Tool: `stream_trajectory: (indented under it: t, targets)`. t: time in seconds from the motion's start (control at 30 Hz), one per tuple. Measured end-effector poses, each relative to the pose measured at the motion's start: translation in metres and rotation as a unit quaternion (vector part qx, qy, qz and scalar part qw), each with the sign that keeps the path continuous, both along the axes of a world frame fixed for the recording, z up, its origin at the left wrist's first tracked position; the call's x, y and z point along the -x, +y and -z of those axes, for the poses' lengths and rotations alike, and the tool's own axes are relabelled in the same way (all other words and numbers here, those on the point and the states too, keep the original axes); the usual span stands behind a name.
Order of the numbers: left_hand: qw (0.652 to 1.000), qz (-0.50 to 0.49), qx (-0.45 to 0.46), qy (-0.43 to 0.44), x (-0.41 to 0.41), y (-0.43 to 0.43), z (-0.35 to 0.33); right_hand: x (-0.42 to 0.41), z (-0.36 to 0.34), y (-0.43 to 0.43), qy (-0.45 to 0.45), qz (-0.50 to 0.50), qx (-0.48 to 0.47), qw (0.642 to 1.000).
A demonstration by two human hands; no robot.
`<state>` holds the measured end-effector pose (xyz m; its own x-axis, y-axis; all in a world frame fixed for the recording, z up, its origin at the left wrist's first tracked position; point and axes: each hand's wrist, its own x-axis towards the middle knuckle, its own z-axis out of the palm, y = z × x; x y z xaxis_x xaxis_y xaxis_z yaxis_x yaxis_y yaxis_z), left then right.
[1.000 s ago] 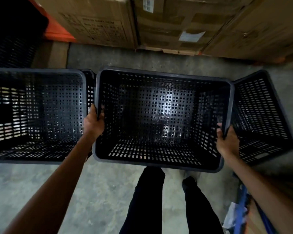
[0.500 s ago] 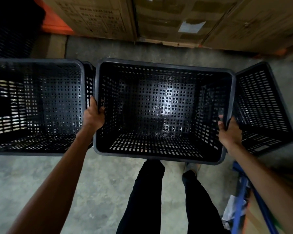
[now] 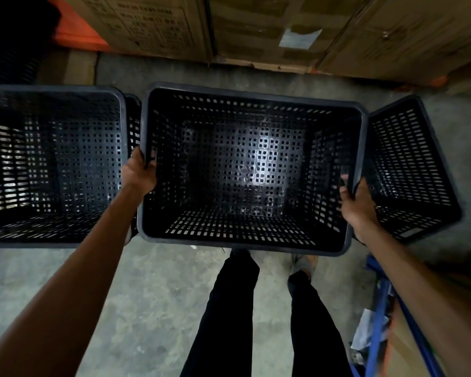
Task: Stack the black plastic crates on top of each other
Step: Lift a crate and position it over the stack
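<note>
So the middle crate (image 3: 252, 170) is the one being held, open side facing up at the camera, sitting dead centre over the person's black trouser legs (image 3: 229, 317) and the concrete floor (image 3: 147, 295). The left hand (image 3: 138, 174) is wrapped over its left rim, thumb hooked inside the wall, fingers out of sight behind it. The right hand (image 3: 358, 202) is clamped on the right rim the same way, fingertips curled over the edge into the crate. Both are proper grips, nothing loose.

Just left of it is a second black crate (image 3: 52, 164), also open toward the camera, its right wall right up beside the held one; can't tell if they actually touch. On the right there's a third crate (image 3: 408, 170), tilted at an angle, tucked just beside the right hand.

Far side of the floor is a row of cardboard boxes (image 3: 256, 25), with an orange beam (image 3: 76, 31) at far left. Near right corner has something with a blue frame (image 3: 378, 322), too blurry to make out.
</note>
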<state>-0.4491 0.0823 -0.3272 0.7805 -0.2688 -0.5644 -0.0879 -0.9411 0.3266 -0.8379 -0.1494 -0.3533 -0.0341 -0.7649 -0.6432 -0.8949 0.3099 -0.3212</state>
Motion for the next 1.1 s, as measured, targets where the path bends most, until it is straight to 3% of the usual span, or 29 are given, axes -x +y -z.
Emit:
stream_trajectory:
  t: [0.1,0.33,0.8,1.1]
  targets:
    - [0.999,0.011,-0.026,-0.02,-0.008,0.006,-0.004,-0.013,0.007,0.004,0.045,-0.034,0.015,0.998]
    - [0.999,0.013,-0.04,-0.011,0.001,0.006,-0.01,-0.009,0.003,0.007,0.029,-0.049,0.039,0.998]
    - [0.999,0.016,0.025,-0.026,0.028,0.003,-0.003,0.008,0.0,0.003,0.108,-0.057,0.058,0.991]
    - [0.996,0.015,0.012,-0.087,0.029,0.0,0.002,0.008,0.004,0.0,0.095,-0.064,0.046,0.992]
